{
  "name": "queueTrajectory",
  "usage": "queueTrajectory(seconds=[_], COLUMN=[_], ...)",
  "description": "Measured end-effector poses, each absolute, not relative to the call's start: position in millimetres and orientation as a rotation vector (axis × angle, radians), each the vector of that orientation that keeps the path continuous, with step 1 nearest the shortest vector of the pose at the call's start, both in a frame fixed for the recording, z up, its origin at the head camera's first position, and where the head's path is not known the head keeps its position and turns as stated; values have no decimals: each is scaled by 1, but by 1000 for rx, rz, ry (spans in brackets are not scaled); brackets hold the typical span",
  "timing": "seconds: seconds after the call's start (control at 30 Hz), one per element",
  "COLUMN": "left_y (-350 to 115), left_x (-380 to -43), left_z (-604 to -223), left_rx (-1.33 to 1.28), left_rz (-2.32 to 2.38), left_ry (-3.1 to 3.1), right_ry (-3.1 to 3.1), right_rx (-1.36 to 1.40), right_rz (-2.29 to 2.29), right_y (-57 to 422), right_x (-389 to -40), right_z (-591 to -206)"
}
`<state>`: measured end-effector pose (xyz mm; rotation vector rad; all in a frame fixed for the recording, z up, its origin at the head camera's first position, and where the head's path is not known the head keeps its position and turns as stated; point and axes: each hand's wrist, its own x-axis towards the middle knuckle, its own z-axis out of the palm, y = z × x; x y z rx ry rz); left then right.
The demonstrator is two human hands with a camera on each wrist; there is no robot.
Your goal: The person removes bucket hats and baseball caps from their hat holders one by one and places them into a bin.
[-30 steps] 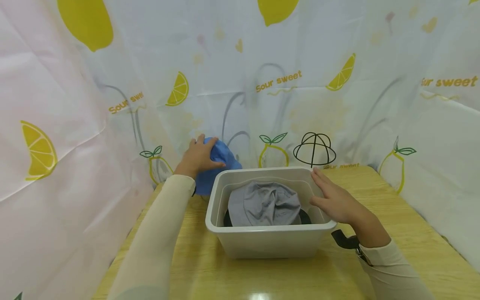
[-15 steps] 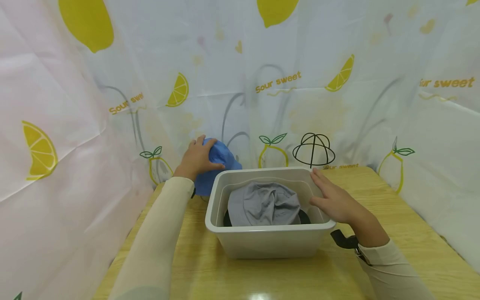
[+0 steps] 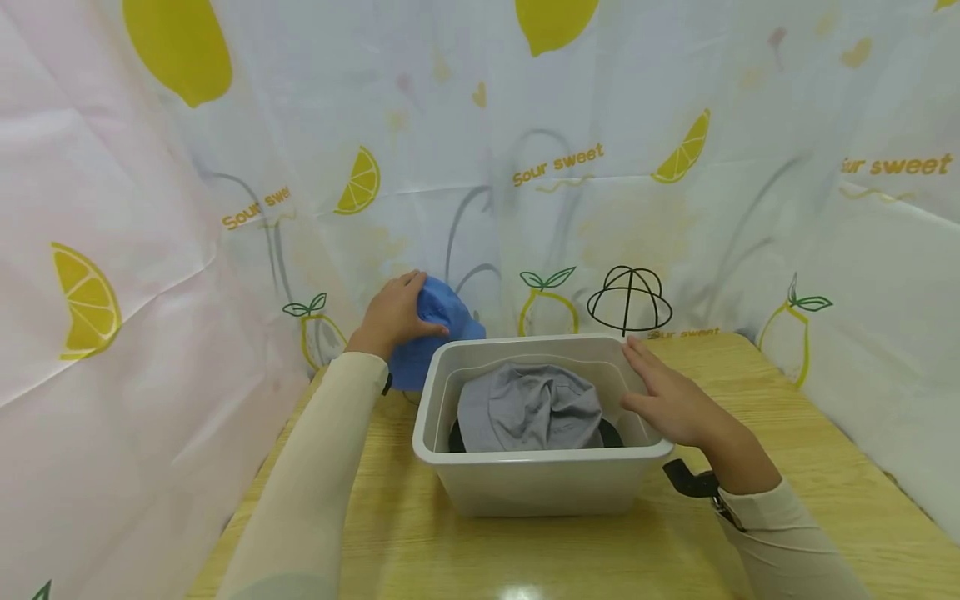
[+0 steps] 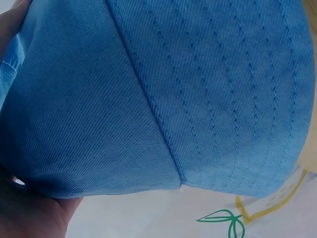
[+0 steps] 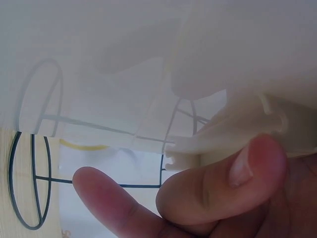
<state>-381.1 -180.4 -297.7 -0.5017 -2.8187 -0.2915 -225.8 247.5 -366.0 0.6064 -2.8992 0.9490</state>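
At the table's back left, my left hand (image 3: 393, 315) grips the crown of a blue bucket hat (image 3: 446, 312), fingers over the top and thumb on the near side. In the left wrist view the stitched brim of the blue bucket hat (image 4: 233, 99) fills most of the picture. A bit of thin wire shows under it. My right hand (image 3: 671, 404) rests with straight fingers along the right rim of a white plastic bin (image 3: 540, 483). Inside the bin lies a crumpled grey bucket hat (image 3: 528, 408), with something black partly hidden under it.
A black wire hat stand (image 3: 628, 300) rises behind the bin, close to my right fingertips; its base is hidden. The bin stands mid-table on the wood-grain table (image 3: 772, 450). Lemon-print curtains (image 3: 450, 125) close off the back and sides.
The fingers of my left hand have drawn together and closed on the blue bucket hat, from a more spread pose. My right hand, the bin and the grey hat keep their places.
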Motion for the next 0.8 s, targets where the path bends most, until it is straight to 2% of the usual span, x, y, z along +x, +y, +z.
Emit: queueTrajectory(seconds=[0.8], left_y=[-189], left_x=[-389], left_z=[-281], left_rx=[-514], left_rz=[-359], left_ry=[-2800], right_ry=[-2880], right_rx=[607], right_rz=[982], right_y=[248], right_x=[-228], right_z=[-369])
